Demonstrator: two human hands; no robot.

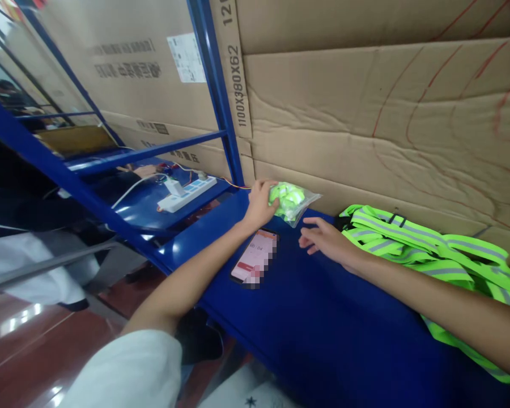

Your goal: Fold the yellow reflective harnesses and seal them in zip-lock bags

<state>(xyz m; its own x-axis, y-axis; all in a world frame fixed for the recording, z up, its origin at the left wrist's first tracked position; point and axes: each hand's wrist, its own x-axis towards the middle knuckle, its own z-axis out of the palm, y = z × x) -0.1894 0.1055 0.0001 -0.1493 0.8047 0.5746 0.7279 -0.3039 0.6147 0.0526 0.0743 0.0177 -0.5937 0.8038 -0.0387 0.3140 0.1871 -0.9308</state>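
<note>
My left hand (261, 203) grips the left end of a clear plastic bag (296, 199), its thumb across the front. Folded neon-yellow reflective webbing shows through the film. Just right of the bag, my right hand (320, 237) hovers over the blue table, apart from the bag. Its index finger is stretched out, the others loosely bent, and nothing shows in them. Beside my right forearm lies a heap of neon-yellow reflective straps (408, 238) with grey stripes and a black buckle. Below my left hand, a phone (257, 258) lies face up with a lit screen.
Cardboard sheets (323, 107) stand along the back of the blue table (323, 317). A blue metal frame (212, 73) rises at the left. Beyond it are a white power strip (187, 194) with cables and another person's hand (144, 170).
</note>
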